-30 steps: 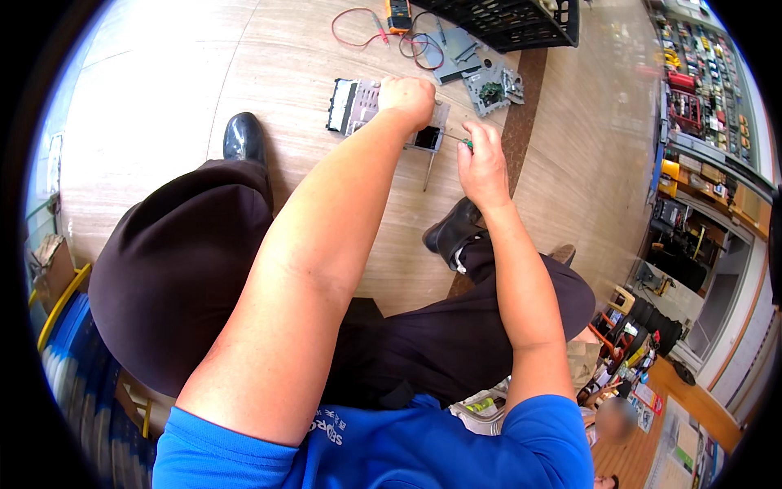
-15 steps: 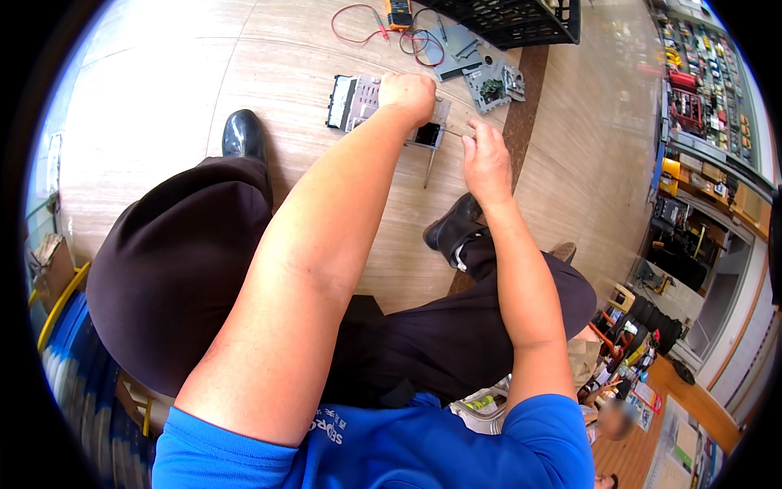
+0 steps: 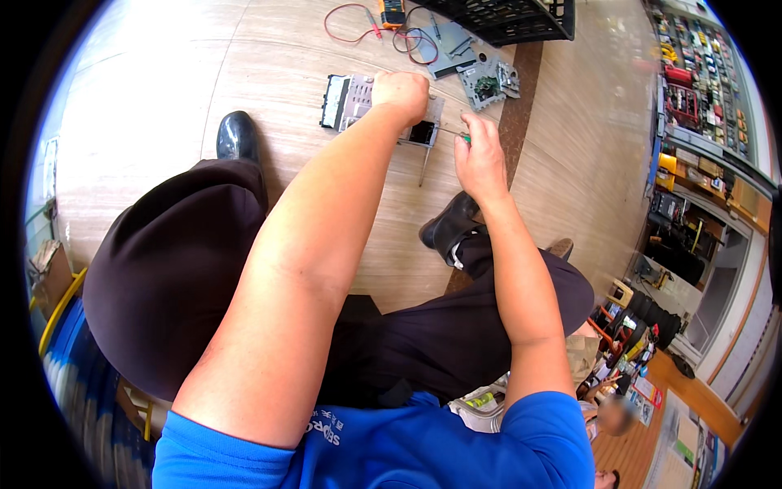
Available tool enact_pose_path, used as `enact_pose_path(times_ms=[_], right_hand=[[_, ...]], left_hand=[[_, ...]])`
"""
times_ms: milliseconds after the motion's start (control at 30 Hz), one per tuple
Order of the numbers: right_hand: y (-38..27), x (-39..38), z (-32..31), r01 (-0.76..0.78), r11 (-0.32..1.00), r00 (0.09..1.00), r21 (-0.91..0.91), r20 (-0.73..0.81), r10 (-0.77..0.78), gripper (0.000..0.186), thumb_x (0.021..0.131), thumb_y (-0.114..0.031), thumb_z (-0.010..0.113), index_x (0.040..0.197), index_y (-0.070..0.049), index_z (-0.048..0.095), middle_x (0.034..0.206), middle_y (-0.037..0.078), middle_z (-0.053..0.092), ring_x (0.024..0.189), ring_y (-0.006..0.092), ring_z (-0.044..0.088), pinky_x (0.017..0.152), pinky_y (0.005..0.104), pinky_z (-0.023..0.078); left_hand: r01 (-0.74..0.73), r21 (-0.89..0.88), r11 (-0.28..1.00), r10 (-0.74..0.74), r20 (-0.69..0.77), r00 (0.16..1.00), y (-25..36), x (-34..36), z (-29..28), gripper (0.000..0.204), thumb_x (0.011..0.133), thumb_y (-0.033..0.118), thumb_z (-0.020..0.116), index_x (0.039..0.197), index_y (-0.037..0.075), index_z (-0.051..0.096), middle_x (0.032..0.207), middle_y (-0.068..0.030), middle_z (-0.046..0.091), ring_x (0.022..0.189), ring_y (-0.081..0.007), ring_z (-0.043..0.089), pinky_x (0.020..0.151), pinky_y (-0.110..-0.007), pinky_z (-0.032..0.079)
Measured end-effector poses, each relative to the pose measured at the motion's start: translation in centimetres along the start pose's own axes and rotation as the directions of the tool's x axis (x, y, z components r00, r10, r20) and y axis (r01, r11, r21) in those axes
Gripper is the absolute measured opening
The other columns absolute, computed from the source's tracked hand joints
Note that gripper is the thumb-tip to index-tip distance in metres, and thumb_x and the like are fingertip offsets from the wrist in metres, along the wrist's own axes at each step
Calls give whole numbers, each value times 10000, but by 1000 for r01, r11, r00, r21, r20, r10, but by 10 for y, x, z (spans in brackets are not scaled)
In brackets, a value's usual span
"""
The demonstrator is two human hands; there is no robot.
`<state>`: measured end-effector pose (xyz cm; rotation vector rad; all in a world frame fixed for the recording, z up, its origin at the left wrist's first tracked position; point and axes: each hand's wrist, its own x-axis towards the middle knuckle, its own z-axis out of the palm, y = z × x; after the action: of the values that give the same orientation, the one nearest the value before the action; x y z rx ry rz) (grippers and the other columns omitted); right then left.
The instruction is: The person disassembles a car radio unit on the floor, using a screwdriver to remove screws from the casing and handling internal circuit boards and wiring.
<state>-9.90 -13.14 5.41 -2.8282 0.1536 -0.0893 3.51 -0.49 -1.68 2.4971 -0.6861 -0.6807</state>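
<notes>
On the tiled floor ahead of me is a grey metal device chassis point(image 3: 357, 96) with slots in its top and a dark end on the left. My left hand point(image 3: 401, 92) is closed over its middle, and the fingertips are hidden behind the hand. My right hand point(image 3: 482, 163) grips a screwdriver point(image 3: 450, 131), of which a bit of green handle shows. Its thin shaft points left at the chassis's right end, beside a dark square opening; whether the tip touches is too small to tell. A thin rod point(image 3: 423, 167) sticks out from that end toward me.
Beyond the chassis lie flat metal plates point(image 3: 444, 59), a metal part with a green circuit board point(image 3: 487, 85) and an orange multimeter point(image 3: 393, 13) with red and black leads. A black plastic crate point(image 3: 513, 23) stands at the back. Stocked shelves point(image 3: 705, 90) line the right; a person sits lower right.
The whole view has shifted slightly. My right hand has turned a little, and the green screwdriver handle now shows at its fingers. The left hand stays on the chassis.
</notes>
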Motion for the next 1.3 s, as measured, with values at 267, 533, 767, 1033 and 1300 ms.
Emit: enact_pose_path(times_ms=[267,533,767,1033,1300], right_hand=[[2,2,-1,-158,987,983,-27,87,159,354,892,-61,634,1239,-48,563,1124,213,603,1028,393,613,878,440,508],[2,0,2,-42,994,998,-98,45,47,355,902,-87,633,1248,-51,562,1092,215,625,974,378,643,839,436,523],[4,1,-2,41,999,999,-21,18,-41,316,906,-95,636,1213,-43,581,1103,218,646,971,409,645,832,452,525],[6,2,-2,-71,996,996,-50,42,73,248,896,-102,652,1134,-36,624,1084,221,673,977,403,649,831,455,525],[8,-1,3,70,993,997,-94,25,-68,211,914,-151,633,1113,-86,607,979,190,656,865,396,649,745,481,530]], left_hand=[[1,9,1000,-1,-12,1000,0,1,1,228,859,278,688,1042,150,734,1057,-112,736,1044,-267,687,933,-423,460],[5,7,1000,-5,-17,1000,-2,1,1,217,854,271,690,1030,153,737,1044,-108,737,1040,-269,688,929,-425,463],[1,7,1000,-1,-23,1000,1,0,1,205,848,244,675,1022,155,737,1055,-109,735,1047,-265,686,928,-424,461],[12,0,1000,-12,-9,1000,2,-1,1,222,865,280,693,1041,149,731,1069,-110,733,1058,-260,682,950,-418,442],[16,15,1000,-16,-9,1000,1,3,2,229,869,291,702,1045,147,728,1073,-110,732,1061,-261,679,955,-428,434]])
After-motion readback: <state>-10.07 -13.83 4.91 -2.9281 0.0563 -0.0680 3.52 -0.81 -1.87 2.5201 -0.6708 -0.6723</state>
